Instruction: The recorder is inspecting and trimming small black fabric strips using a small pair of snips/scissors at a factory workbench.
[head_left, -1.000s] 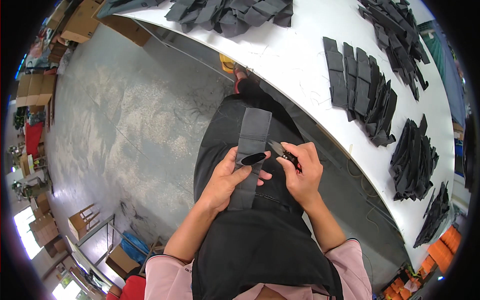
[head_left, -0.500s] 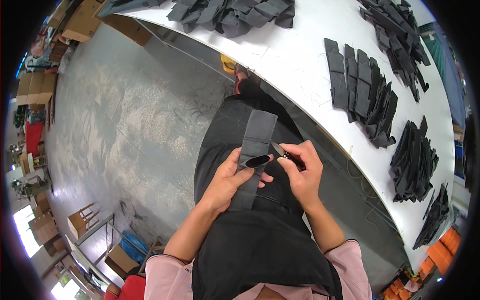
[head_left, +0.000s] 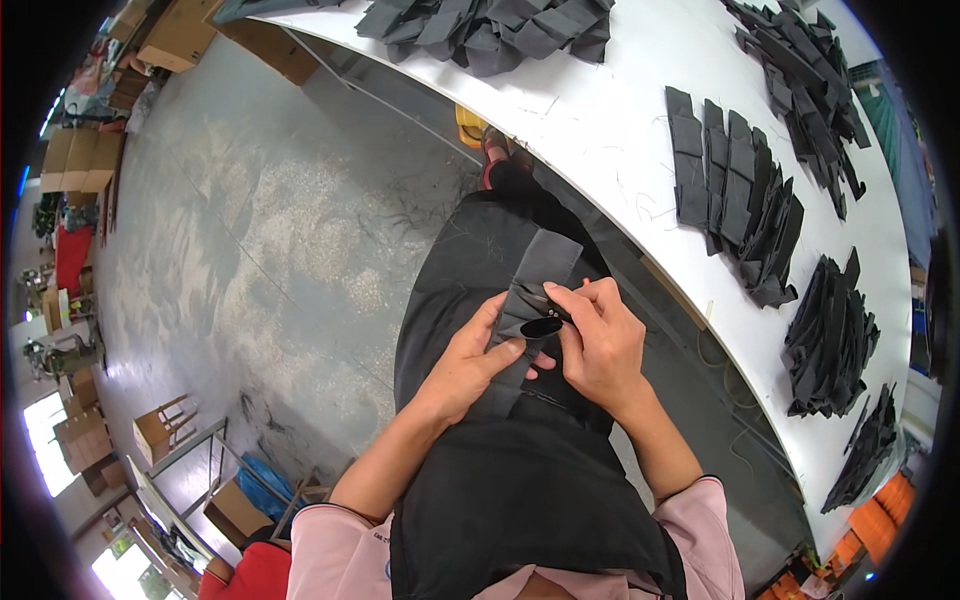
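Note:
My left hand (head_left: 468, 362) pinches a dark grey fabric strip (head_left: 550, 259) over my black apron, thumb on top and fingertips showing past its right side. The strip slants up to the right and has stitched cross folds; one fold gapes as a dark oval opening beside my left thumb. In my right hand (head_left: 606, 342) is a small pair of thread snips (head_left: 553, 312), closely gripped and mostly covered by the fingers. The snips lie over the strip's right edge, just above the gaping fold. Whether the blades touch a thread is hidden.
To the right stands a white table (head_left: 620, 165) with a curved-looking edge. It bears several piles of similar grey strips, including a fanned row (head_left: 735, 180) and a heap (head_left: 490, 35) at the far side. Cardboard boxes (head_left: 80, 160) line the left, with a metal frame (head_left: 215, 450) lower left.
My right hand has moved left with the snips, from beside the strip to over its edge. The strip now leans further right. The whole view has shifted slightly.

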